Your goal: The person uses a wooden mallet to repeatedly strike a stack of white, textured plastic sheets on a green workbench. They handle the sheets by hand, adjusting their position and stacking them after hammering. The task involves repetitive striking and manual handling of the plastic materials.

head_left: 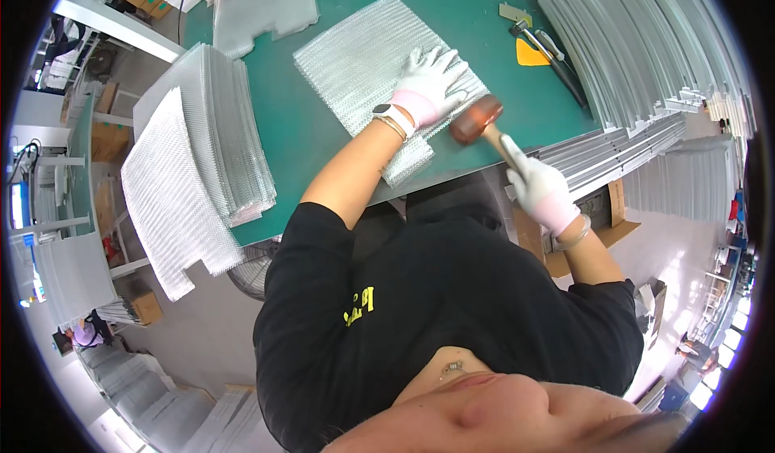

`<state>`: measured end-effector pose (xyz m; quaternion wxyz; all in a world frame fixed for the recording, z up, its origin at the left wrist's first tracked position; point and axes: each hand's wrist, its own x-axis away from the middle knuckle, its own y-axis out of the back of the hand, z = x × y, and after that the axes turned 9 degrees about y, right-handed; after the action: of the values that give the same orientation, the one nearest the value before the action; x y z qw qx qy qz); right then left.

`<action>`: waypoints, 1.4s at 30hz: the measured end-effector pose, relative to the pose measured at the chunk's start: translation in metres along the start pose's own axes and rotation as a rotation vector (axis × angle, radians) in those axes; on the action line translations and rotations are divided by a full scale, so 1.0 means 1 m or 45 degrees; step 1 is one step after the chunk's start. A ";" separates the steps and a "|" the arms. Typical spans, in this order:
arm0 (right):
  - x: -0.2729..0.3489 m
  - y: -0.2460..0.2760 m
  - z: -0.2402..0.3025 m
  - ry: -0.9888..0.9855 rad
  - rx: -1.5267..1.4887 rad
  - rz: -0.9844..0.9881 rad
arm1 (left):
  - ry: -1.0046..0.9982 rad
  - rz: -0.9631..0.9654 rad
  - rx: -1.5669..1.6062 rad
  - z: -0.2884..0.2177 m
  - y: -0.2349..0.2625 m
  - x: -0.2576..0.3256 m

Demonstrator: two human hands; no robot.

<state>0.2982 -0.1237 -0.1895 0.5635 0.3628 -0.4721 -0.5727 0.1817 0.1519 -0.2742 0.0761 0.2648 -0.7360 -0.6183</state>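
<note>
The left hand (432, 81), gloved in white, lies flat and released on a silvery mesh sheet (371, 73) spread on the green counter (299, 130), near its front edge. The right hand (539, 185) has its grip clenched around the handle of a brown mallet (478, 120), whose head hangs just beside the left hand, above the sheet's near edge. A stack of similar sheets (210, 130) sits to the left.

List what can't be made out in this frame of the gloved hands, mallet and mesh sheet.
- Head view: the mallet head is motion-blurred, so whether it touches the mesh sheet is unclear.
- The mallet handle is mostly covered by the right hand.
- The sheet under the left hand is hidden by the glove.
- Small tools at the table's far edge are too small to identify.
- The stack of sheets hides its lower layers.
</note>
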 end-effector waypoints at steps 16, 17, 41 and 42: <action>-0.011 0.007 0.033 0.283 -0.294 -0.651 | -0.170 -0.063 0.402 0.032 0.017 0.030; -0.015 0.001 0.037 0.299 -0.300 -0.675 | -0.164 -0.219 0.377 0.027 0.018 0.031; 0.011 0.007 0.064 0.104 -0.530 0.207 | -0.074 -0.037 0.298 0.045 0.048 0.103; 0.015 0.013 0.062 0.104 -0.545 0.117 | -0.104 -0.054 0.279 0.041 0.050 0.112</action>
<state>0.2422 -0.1296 -0.1572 0.6719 0.2358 -0.3325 -0.6184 0.0540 0.1382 -0.2595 0.0037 0.2616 -0.7961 -0.5457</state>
